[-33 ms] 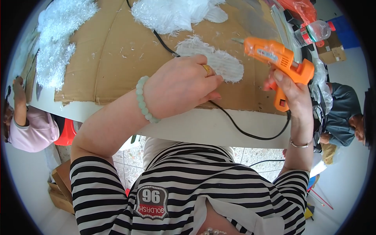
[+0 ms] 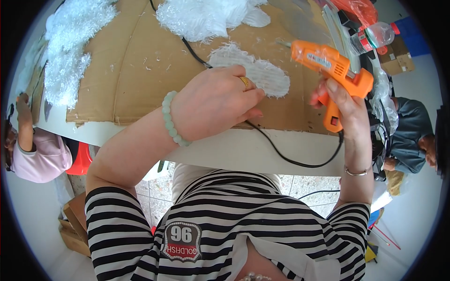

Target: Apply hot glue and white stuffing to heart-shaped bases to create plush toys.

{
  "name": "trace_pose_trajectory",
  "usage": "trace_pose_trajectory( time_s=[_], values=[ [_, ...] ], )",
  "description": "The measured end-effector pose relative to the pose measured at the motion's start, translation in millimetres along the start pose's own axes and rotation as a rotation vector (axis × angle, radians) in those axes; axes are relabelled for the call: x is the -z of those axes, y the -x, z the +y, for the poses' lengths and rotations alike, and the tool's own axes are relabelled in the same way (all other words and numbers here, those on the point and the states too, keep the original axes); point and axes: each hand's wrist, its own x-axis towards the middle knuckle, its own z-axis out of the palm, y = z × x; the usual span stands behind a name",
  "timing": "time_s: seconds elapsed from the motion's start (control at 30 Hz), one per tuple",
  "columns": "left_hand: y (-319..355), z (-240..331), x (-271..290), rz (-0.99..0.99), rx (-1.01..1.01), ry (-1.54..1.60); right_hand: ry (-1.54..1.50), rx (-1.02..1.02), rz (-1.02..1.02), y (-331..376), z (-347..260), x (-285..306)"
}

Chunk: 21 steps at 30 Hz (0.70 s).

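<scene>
"What's across the cardboard (image 2: 140,89)?"
"Left: shaggy white fabric (image 2: 70,56). Middle: left hand (image 2: 218,100), fingers bent, grip unclear, at a ribbed, fuzzy-edged white piece (image 2: 271,77). Right edge: right hand (image 2: 348,103) grasping a smooth orange glue gun (image 2: 338,70)."
"Surface, room?"
"Creased brown cardboard, white table (image 2: 267,154) beneath; pink-shirted person (image 2: 42,157) left, dark-shirted person (image 2: 410,124) right."

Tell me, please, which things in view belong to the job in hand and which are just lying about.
Seemingly part of the job:
- orange glue gun, held in the right hand
- white fuzzy piece, beside the left hand's fingers
- cardboard sheet beneath it

Apparently just lying about:
- clear plastic bottle
- red plastic bag
- cardboard boxes, lower left
</scene>
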Motion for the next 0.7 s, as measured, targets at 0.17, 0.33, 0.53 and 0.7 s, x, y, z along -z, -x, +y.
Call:
trace_pose_trajectory(
  time_s=[0.17, 0.33, 0.53, 0.7],
  values=[
    [-2.7, 7.9, -3.3, 0.052, 0.0, -0.104, -0.393, -0.065, 0.121, -4.5, 16.2, -27.8],
    [-3.1, 11.6, -1.2, -0.001, -0.013, -0.155, -0.614, -0.103, 0.113, -12.5, 24.6, -47.6],
    [-1.7, 9.9, 16.7, 0.016, 0.071, -0.013, -0.67, -0.086, 0.11, -12.3, 34.2, -49.7],
    [1.5, -34.5, 28.3, 0.234, 0.384, 0.193, -0.685, -0.091, 0.101, -12.7, 36.1, -49.0]
  ],
)
